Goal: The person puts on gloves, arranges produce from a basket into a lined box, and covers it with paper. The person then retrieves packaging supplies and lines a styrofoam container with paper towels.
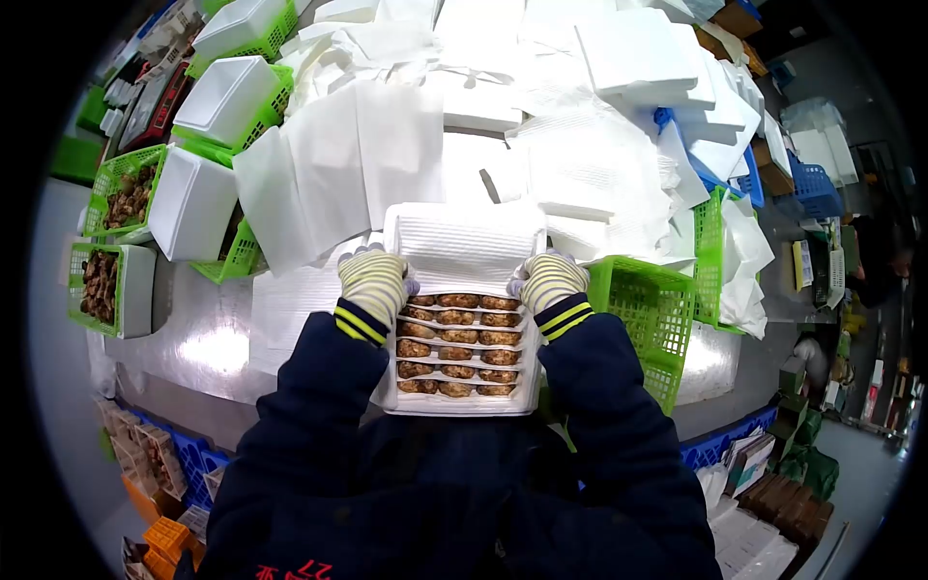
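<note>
Across a shiny metal tabletop [188, 329], loose white sheets [406, 159] lie heaped beyond the worker, with an empty-looking green basket [665, 362] just off to the right. From where I'm standing, the white foam box [530, 391] sits squarely in front of the worker's body, its long axis pointing away from the chest. Its near half shows crosswise rows of brown mottled pieces [455, 337], split by thin white dividers [459, 326]; a ribbed white sheet [469, 237] covers the far half.

The left hand [373, 278] and right hand [553, 280], both in striped gloves, are apart, one on each side around mid-length, with the box between them. Neither looks clearly nearer. Their fingers meet the sheet's near corners, but whether they pinch it or merely rest there, beside the rim, I can't tell.
</note>
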A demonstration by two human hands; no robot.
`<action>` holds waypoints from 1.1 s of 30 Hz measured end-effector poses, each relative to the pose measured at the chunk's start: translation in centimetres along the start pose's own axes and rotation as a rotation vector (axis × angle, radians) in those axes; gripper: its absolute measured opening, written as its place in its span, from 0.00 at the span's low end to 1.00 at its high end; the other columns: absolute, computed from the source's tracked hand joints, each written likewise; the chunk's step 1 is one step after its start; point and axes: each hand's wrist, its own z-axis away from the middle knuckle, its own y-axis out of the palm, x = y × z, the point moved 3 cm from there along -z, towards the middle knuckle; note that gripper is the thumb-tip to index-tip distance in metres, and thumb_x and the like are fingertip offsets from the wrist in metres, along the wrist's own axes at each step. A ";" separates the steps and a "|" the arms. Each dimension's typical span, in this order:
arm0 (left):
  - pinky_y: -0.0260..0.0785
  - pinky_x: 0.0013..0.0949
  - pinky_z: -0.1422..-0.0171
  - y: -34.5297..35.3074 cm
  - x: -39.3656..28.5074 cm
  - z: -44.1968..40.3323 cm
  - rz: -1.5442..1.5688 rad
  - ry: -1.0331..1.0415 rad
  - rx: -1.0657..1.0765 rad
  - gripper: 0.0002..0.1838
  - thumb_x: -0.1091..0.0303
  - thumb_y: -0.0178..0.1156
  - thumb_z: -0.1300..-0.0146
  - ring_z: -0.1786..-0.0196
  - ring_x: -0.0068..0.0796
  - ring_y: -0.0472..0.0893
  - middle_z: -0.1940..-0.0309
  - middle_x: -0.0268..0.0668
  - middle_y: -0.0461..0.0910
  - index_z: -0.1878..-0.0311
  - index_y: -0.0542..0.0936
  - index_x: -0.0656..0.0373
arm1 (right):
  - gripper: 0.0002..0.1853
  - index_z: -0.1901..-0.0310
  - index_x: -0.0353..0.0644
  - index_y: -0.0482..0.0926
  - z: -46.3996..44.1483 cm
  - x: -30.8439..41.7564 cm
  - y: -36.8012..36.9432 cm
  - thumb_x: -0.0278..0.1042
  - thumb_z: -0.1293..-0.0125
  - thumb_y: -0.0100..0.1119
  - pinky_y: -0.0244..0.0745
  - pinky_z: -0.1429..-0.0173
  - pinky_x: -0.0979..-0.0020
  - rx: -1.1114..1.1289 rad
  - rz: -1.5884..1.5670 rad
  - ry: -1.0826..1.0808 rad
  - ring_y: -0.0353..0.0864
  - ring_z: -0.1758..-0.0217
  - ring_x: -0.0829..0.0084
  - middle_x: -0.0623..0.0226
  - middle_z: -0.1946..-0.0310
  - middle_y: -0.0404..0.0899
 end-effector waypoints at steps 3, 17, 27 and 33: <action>0.60 0.45 0.42 -0.4 0.1 2.4 0.050 0.092 -0.483 0.15 0.56 0.65 0.48 0.47 0.39 0.71 0.52 0.41 0.74 0.58 0.81 0.51 | 0.17 0.56 0.52 0.79 -0.1 -0.3 0.5 0.50 0.45 0.60 0.69 0.47 0.56 -0.055 -0.014 -0.044 0.75 0.50 0.60 0.63 0.54 0.76; 0.63 0.44 0.45 6.8 -5.4 1.3 0.031 0.613 -0.587 0.20 0.60 0.53 0.40 0.52 0.40 0.74 0.54 0.38 0.76 0.47 0.73 0.58 | 0.20 0.55 0.47 0.76 6.8 1.9 0.0 0.49 0.47 0.60 0.56 0.37 0.51 -0.818 0.140 -0.357 0.67 0.45 0.65 0.69 0.56 0.73; 0.49 0.57 0.31 6.4 -1.6 2.3 -0.177 0.552 -0.622 0.18 0.62 0.51 0.41 0.55 0.40 0.75 0.61 0.40 0.76 0.51 0.73 0.62 | 0.28 0.46 0.42 0.72 4.2 1.8 5.6 0.55 0.41 0.53 0.48 0.35 0.37 -0.444 -0.003 -0.389 0.66 0.40 0.63 0.61 0.47 0.71; 0.50 0.54 0.31 5.2 -1.2 3.2 -0.054 0.590 -0.697 0.24 0.72 0.53 0.42 0.46 0.40 0.72 0.50 0.41 0.74 0.40 0.68 0.57 | 0.15 0.50 0.39 0.74 8.9 -12.2 3.8 0.33 0.36 0.48 0.71 0.48 0.58 -0.731 -0.433 -0.076 0.76 0.55 0.55 0.56 0.57 0.78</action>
